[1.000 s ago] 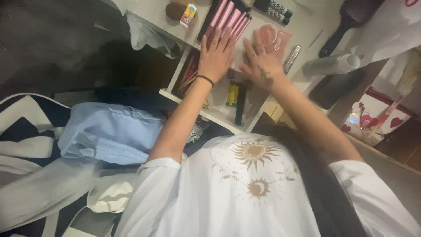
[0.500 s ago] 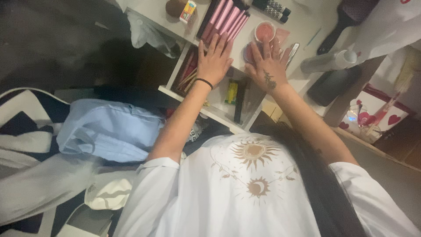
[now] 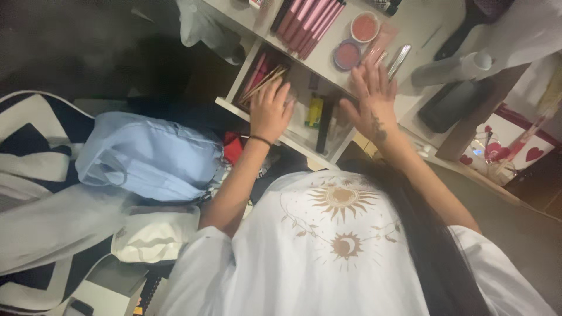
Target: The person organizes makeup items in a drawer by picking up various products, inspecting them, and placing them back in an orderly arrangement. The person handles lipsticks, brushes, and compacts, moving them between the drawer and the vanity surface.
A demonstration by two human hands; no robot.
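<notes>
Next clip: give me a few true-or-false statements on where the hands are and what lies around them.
1. The left hand rests at the open drawer. True.
2. The right hand holds the round blush pan. False: it is spread open at the desk edge, and the pan lies apart on the desk.
3. A yellow item lies in the drawer between the hands. True.
4. The pink sticks lie on the floor. False: they lie on the desk.

Dim room, dark floor (image 3: 88,47), white shelf unit (image 3: 410,29)
</notes>
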